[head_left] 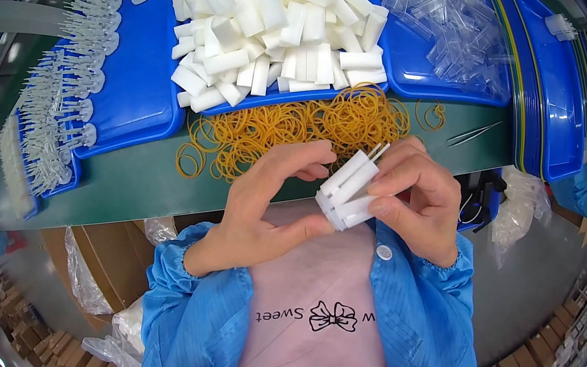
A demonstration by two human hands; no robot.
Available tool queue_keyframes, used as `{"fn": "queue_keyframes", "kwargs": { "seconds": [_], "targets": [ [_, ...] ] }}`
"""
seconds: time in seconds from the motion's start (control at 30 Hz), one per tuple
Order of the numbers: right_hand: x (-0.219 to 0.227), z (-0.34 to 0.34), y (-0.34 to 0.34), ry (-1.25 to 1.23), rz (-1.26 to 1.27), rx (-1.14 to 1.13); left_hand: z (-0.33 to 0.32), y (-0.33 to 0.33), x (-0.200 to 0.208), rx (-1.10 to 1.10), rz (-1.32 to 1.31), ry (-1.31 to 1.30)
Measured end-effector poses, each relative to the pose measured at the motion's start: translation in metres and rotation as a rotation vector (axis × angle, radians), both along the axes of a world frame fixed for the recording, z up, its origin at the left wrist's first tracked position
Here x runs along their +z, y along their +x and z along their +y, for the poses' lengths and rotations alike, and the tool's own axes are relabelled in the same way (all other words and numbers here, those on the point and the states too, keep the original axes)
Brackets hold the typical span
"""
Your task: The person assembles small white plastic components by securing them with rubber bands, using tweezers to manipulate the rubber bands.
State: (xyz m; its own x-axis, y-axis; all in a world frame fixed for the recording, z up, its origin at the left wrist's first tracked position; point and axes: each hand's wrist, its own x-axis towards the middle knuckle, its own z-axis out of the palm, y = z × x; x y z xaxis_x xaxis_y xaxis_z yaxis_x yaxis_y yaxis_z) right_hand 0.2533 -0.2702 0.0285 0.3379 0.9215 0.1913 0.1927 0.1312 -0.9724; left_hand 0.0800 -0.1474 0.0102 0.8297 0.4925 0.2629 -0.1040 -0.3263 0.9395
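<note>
In front of my chest, my right hand (pixel 416 193) pinches a white pronged plastic piece with white foam blocks (pixel 349 190) set against it. Thin prongs stick out past the blocks at its upper end, and a pale base is at the lower end. My left hand (pixel 268 206) is open beside it, its thumb tip against the base and its fingers curved apart from the thumb. Just beyond both hands lies a heap of yellow-brown rubber bands (pixel 301 130). A large pile of loose white foam blocks (pixel 278 24) rises behind the bands.
On the left, rows of white pronged pieces (pixel 70 88) line a blue tray (pixel 133 97). Clear plastic parts (pixel 450 29) fill another tray at the back right. Tweezers (pixel 474 134) lie on the green table (pixel 134 195), near stacked blue and yellow trays (pixel 546 91).
</note>
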Motion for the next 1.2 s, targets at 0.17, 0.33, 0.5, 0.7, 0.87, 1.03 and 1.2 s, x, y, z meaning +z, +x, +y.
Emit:
{"fn": "queue_keyframes", "kwargs": {
  "seconds": [0.17,0.33,0.5,0.7,0.87,1.03,1.2],
  "targets": [
    [0.003,0.004,0.0,0.073,-0.101,-0.004,0.004,0.002,-0.001,-0.088,-0.026,-0.253],
    [0.009,0.007,-0.002,0.066,-0.372,0.009,0.005,0.002,-0.006,-0.103,0.017,-0.251],
    [0.018,0.01,0.014,0.083,-0.299,-0.101,0.004,-0.004,-0.01,-0.034,-0.035,-0.416],
    [0.006,0.033,0.099,-0.053,-0.784,-0.422,0.008,-0.004,-0.004,-0.014,-0.098,-0.719],
    [-0.012,0.063,0.127,-0.112,-1.069,-0.411,0.008,-0.005,-0.001,-0.006,-0.106,-0.842],
    [-0.039,0.072,0.126,-0.273,-1.233,-0.422,0.009,-0.007,-0.003,0.01,-0.111,-0.837],
    [-0.04,0.064,0.11,-0.313,-1.299,-0.352,0.011,-0.009,-0.004,0.057,-0.106,-0.835]
  ]
}}
